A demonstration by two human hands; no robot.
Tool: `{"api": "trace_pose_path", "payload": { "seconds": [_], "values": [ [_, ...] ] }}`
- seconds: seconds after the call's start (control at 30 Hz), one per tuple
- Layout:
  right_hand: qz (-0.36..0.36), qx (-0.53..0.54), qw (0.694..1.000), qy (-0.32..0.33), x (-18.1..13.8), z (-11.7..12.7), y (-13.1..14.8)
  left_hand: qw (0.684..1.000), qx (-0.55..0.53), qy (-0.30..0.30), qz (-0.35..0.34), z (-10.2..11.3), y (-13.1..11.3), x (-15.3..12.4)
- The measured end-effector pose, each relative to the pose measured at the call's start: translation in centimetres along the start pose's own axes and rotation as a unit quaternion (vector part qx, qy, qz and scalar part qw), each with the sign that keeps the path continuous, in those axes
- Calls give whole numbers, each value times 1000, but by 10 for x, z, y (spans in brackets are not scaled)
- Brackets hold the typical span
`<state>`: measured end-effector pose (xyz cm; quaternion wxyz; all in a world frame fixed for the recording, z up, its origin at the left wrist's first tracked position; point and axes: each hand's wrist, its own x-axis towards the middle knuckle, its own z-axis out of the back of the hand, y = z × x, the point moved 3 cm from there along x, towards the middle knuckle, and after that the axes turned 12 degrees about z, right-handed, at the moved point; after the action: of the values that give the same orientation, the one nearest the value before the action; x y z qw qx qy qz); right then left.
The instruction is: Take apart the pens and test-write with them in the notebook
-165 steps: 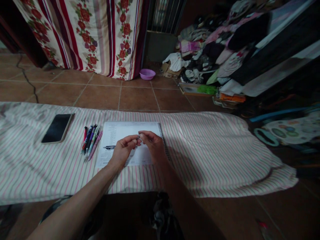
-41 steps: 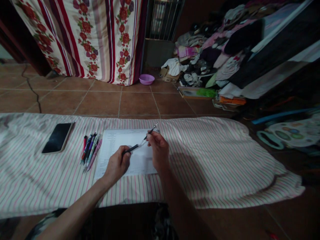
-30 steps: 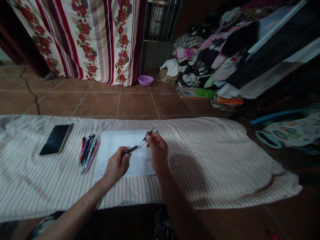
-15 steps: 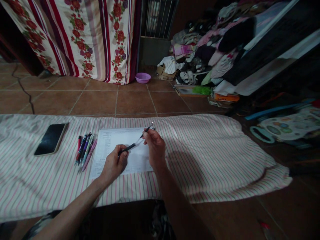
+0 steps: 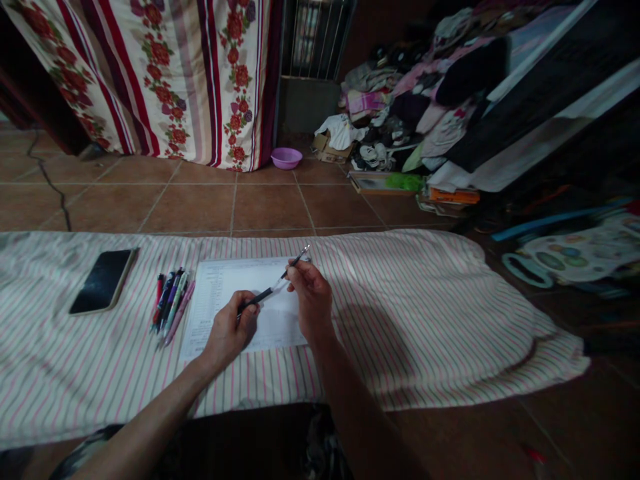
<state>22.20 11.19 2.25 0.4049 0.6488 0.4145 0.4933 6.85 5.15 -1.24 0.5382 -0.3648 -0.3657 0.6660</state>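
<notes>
A dark pen [image 5: 273, 288] with a clear middle and a metal clip is held slantwise over a spiral notebook [image 5: 220, 293] lying open on a striped cloth [image 5: 425, 300]. My left hand [image 5: 230, 330] pinches the pen's lower dark end. My right hand [image 5: 313, 300] pinches its upper part near the clip. Both hands are closed on the pen, just above the printed page.
A bunch of several coloured pens [image 5: 169, 303] lies left of the notebook, and a black phone [image 5: 103, 280] lies further left. Beyond the cloth are brown floor tiles, a purple bowl [image 5: 287, 157], a floral curtain [image 5: 165, 73] and a heap of clothes [image 5: 410, 107] at the right.
Five seconds ago both hands pinched a small part together and a pen piece lay on the page. Since then the pen is held whole between both hands; lately only the view has shifted slightly.
</notes>
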Motion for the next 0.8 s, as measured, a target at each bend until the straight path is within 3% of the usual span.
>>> {"api": "trace_pose_path", "payload": {
  "seconds": [0.8],
  "values": [
    [-7,-9,999,32,3,5,9,1000,-25,-4,-16,1,-6,3]
  ]
}}
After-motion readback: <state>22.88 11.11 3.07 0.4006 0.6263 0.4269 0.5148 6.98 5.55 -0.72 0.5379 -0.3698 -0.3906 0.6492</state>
